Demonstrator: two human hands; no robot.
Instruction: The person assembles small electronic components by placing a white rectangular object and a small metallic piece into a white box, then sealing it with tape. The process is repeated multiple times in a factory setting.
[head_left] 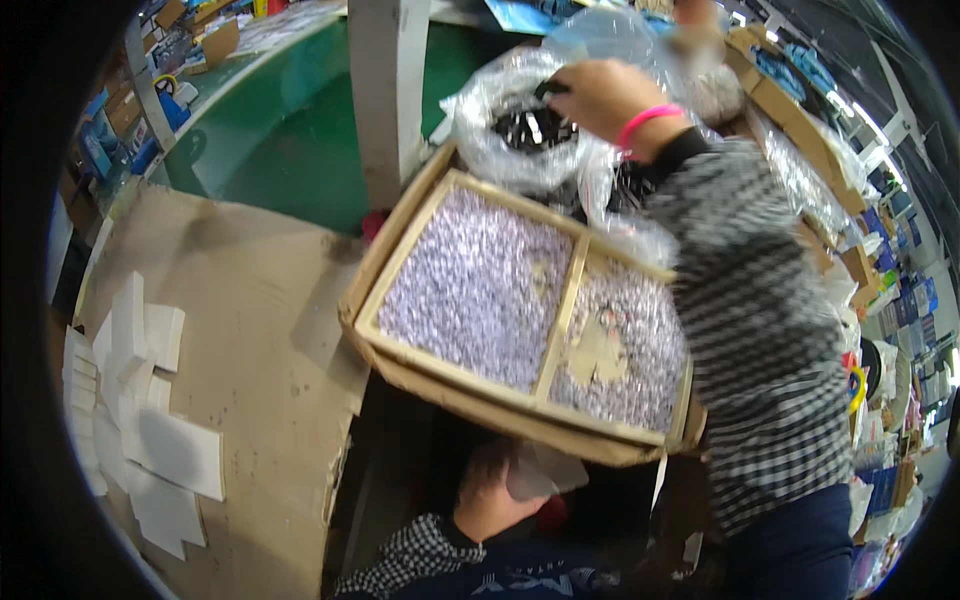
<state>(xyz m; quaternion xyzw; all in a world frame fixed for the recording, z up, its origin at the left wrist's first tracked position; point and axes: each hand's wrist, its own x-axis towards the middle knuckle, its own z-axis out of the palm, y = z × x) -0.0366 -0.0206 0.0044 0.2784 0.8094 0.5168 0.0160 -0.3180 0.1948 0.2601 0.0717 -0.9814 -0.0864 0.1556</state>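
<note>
Pinching: left hand [490, 500], translucent piece [546, 472]; right hand [606, 98], black piece [549, 89].

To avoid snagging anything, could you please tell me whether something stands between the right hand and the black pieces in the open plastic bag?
Nothing visible does: the right hand is at the open mouth of the clear plastic bag, and the shiny black pieces show inside, uncovered where they are in view.

Strip lights [867, 126] glow to the right of the right hand [612, 100], whose sleeve [765, 300] is blurred; the plastic bag [478, 112] beside it glints. Soft shadows mark the cardboard [250, 300] left of the left hand [487, 498]; outer edges bend into black.
</note>
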